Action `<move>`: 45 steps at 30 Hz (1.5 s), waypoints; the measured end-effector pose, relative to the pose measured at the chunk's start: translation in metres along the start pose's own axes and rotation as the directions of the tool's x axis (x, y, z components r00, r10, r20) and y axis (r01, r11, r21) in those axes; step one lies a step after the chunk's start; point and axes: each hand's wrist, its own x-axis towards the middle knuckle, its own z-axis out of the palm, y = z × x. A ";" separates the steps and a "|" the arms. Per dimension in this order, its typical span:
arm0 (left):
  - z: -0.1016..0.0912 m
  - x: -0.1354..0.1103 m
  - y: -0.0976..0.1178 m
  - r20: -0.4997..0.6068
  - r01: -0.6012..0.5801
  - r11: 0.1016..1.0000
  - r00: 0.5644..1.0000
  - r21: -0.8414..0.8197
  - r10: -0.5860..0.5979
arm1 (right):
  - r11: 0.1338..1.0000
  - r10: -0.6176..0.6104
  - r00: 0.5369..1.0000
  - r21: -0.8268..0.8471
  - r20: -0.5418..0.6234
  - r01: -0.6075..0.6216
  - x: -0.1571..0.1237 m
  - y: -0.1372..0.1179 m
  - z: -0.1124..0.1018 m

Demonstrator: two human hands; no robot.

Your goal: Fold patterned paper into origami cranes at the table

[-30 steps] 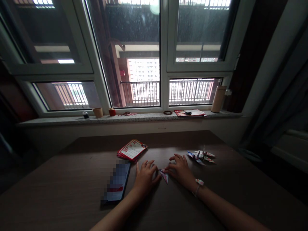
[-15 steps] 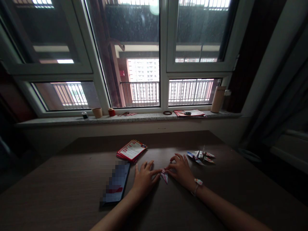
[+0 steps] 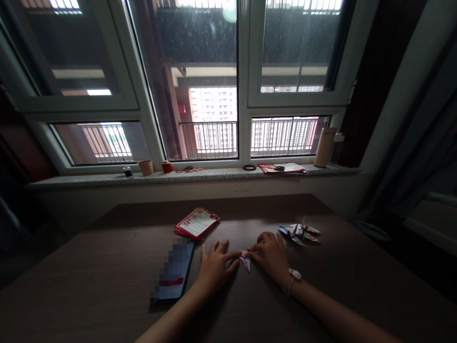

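A small folded paper piece (image 3: 244,261) with red, white and blue print lies on the dark wooden table (image 3: 107,267). My left hand (image 3: 214,267) rests on the table with its fingers spread, the index fingertip pressing the paper's left edge. My right hand (image 3: 272,256) has its fingers curled, the fingertips pinching down on the paper's top right. A bracelet is on my right wrist.
A phone (image 3: 173,273) lies left of my left hand. A stack of red and white leaflets (image 3: 196,222) sits behind it. Finished folded paper figures (image 3: 299,232) lie to the right. The window sill (image 3: 200,175) holds cups, papers and a tall cylinder (image 3: 324,146).
My right hand's fingers have curled in more tightly over the paper. The left index finger has stretched out onto the paper's edge. The paper has barely shifted.
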 end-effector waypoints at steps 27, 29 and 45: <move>0.004 0.005 -0.001 0.014 -0.054 0.993 0.998 -0.105 0.056 | 0.984 -0.178 0.984 0.020 0.002 0.178 -0.004 0.000 0.007; 0.004 0.005 -0.001 0.020 -0.059 0.994 0.998 -0.097 0.061 | 0.981 -0.192 0.981 0.018 -0.002 0.192 -0.003 0.000 0.008; -0.003 0.004 0.005 0.020 -0.047 0.998 0.999 -0.049 0.048 | 0.996 -0.075 0.984 0.054 0.159 0.067 0.003 -0.001 -0.005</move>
